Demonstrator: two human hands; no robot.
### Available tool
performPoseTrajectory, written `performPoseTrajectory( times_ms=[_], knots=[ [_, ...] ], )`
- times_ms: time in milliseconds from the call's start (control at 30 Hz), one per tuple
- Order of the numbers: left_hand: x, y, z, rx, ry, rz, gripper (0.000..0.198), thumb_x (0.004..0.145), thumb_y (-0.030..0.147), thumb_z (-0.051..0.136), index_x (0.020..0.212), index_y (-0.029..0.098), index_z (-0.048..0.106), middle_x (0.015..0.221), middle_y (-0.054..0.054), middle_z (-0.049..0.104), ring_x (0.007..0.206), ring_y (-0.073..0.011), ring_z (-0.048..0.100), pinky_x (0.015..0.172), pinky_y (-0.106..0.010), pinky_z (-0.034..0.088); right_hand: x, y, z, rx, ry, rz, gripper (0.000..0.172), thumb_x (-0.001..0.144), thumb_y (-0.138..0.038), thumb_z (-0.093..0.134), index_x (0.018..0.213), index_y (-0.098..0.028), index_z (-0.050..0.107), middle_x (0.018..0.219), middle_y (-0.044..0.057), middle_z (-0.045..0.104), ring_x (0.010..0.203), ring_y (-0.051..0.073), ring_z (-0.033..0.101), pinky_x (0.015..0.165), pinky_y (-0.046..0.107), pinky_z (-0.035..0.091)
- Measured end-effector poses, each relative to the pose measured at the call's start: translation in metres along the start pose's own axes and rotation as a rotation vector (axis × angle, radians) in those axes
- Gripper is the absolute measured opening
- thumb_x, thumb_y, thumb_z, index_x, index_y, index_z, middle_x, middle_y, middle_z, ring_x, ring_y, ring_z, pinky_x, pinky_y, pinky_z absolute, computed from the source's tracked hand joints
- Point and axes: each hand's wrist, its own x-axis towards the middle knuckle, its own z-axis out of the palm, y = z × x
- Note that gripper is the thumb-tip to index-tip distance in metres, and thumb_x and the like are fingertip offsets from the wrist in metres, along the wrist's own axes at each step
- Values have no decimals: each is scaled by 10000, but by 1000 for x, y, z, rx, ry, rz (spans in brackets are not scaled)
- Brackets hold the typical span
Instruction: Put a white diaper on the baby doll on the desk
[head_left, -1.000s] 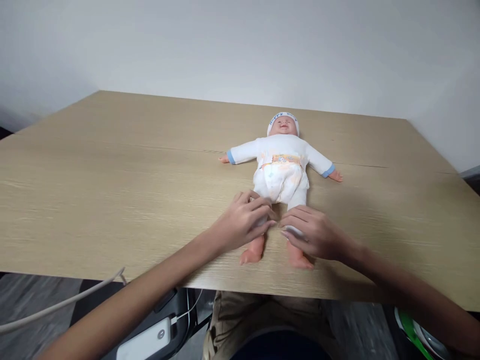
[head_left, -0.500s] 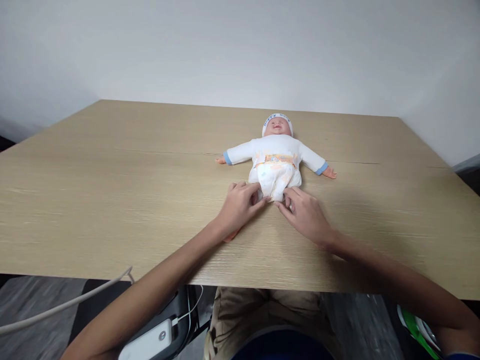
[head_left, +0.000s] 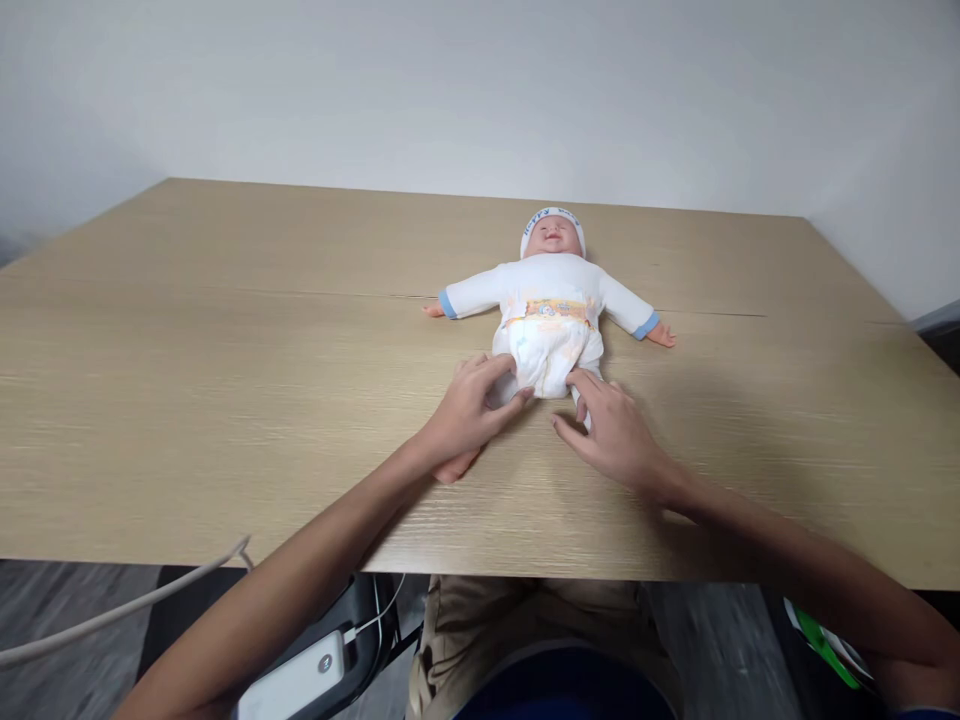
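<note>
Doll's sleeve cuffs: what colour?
Light blue cuffs on the white-clothed baby doll, head view.

Table (head_left: pixel 225 380) – matt wood grain; doll (head_left: pixel 551 300) – soft cloth.

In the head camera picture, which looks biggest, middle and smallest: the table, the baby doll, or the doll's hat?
1. Wooden table, by far the biggest.
2. Baby doll, lying on its back; both hands cover its legs, so it looks shorter than it really is.
3. Doll's white hat, the smallest.

Both hands moved up doll's legs: left hand (head_left: pixel 469 410) and right hand (head_left: pixel 611 430) now at diaper (head_left: pixel 549 352).
</note>
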Motion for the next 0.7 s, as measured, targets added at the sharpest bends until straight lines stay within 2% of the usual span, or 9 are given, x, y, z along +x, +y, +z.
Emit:
performPoseTrajectory(
  times_ms=[67,133,200,300,400,500,600,700],
  knots=[
    [2,-2,1,-31,4,-21,289,1020,447,663,865,229,554,860,-29,585,905,-256,545,878,-410,415,2,1,1,54,10,79,211,945,-338,728,1046,-263,558,751,-12,664,710,262,657,736,386,460],
    [3,-2,1,-85,11,-40,312,997,443,685,841,227,524,835,-11,569,859,-232,524,850,-390,410,4,2,3,135,59,150,269,935,-380,738,1092,-272,548,707,-39,647,634,241,629,662,359,433],
    [3,-1,2,-167,17,-79,293,986,435,705,872,226,533,824,6,561,815,-207,508,812,-367,412,4,4,4,205,135,191,318,930,-402,743,1135,-277,535,806,-24,718,599,213,613,643,357,443],
    [0,-1,4,-334,54,-149,287,963,425,753,1016,227,553,929,0,604,835,-189,542,798,-346,443,2,7,1,221,241,225,342,915,-409,787,1099,-279,529,1031,20,809,586,182,608,729,399,501],
    [-5,-2,7,-457,106,-188,410,928,416,815,1099,241,486,1102,-38,636,971,-201,613,872,-352,501,1,9,-5,191,253,229,316,928,-450,823,1022,-277,577,1078,35,844,651,209,667,875,463,520],
    [-10,-4,8,-529,94,-235,493,926,409,843,1203,251,467,1207,-66,673,1100,-226,672,968,-386,542,1,11,-10,177,239,205,264,969,-486,808,956,-272,654,988,22,858,779,257,750,1001,499,487],
    [-12,-3,6,-530,79,-297,496,925,418,857,1260,235,540,1228,-75,718,1165,-251,705,1061,-432,547,1,14,-11,147,240,153,252,1003,-499,781,919,-269,720,988,19,859,884,279,781,1008,489,470],
    [-11,-1,3,-529,55,-325,457,918,426,864,1243,221,617,1247,-85,743,1209,-276,713,1121,-464,533,0,14,-11,91,205,102,192,1021,-454,766,948,-276,774,1000,24,849,948,292,752,951,465,464]
  ],
)
